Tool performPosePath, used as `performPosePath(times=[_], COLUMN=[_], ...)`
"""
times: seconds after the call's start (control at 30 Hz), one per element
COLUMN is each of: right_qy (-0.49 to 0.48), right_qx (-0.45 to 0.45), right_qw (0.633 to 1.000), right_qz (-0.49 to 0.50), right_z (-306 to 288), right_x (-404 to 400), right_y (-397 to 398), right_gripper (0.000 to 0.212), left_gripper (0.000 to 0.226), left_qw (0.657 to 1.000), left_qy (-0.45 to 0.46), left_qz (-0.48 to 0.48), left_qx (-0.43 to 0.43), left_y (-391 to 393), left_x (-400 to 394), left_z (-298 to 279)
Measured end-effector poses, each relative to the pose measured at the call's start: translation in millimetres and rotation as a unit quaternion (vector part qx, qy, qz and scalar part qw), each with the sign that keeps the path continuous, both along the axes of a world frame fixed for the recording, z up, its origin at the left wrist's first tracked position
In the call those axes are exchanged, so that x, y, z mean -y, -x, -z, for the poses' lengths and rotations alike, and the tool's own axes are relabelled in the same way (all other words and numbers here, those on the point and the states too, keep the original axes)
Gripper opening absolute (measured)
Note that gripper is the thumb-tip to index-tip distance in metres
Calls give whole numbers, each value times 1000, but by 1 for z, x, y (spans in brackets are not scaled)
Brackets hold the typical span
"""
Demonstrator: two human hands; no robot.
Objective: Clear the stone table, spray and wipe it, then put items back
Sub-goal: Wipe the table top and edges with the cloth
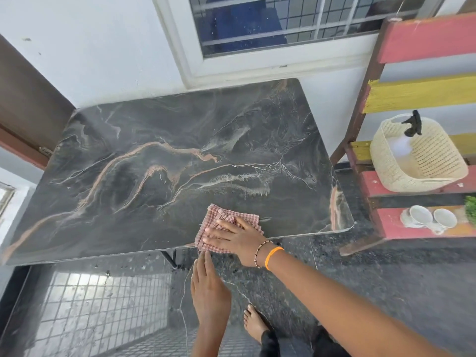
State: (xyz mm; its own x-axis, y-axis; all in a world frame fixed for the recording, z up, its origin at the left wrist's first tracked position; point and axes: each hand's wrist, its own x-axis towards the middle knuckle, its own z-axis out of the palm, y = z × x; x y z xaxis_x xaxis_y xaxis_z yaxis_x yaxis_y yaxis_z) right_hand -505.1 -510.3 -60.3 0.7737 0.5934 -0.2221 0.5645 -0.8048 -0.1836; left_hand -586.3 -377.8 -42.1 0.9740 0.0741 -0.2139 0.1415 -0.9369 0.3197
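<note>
Her right hand presses flat, fingers straight, on the checked cloth at the stone table near edge; unwiped slab stretches toward ten o'clock. Left hand hangs open below.

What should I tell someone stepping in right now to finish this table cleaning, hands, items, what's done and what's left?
Right hand: flat on the checked cloth, pressing it on the stone table at its near edge.
Left hand: open, fingers straight, just below the table edge under the cloth, holding nothing.
Items: spray bottle stands in the cream basket on the painted rack to the right; two white cups lie on a lower shelf.
Done: table cleared, wiping under way.
Left: finish wiping, then put the items back on the table.
</note>
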Motion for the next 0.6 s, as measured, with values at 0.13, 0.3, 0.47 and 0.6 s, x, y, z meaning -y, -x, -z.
performPosePath(times=[0.13, 0.3, 0.47, 0.6], right_qy=[11, 30, -11, -369], right_qx=[30, 49, 52, -89], right_qw=[999, 996, 987, 823], right_qz=[2, 66, 150, 423], right_z=[7, 14, 18, 12], right_x=[76, 181, 258, 295], right_y=[23, 59, 89, 101], right_gripper=[94, 102, 108, 87], left_gripper=[63, 62, 57, 45], left_qw=[998, 990, 977, 945], left_qy=[13, 13, 80, 192], left_qz=[64, 139, 185, 228], left_qx=[14, -24, -75, -137], left_y=[10, 18, 21, 20], left_x=[44, 105, 167, 214], left_z=[0, 3, 1, 0])
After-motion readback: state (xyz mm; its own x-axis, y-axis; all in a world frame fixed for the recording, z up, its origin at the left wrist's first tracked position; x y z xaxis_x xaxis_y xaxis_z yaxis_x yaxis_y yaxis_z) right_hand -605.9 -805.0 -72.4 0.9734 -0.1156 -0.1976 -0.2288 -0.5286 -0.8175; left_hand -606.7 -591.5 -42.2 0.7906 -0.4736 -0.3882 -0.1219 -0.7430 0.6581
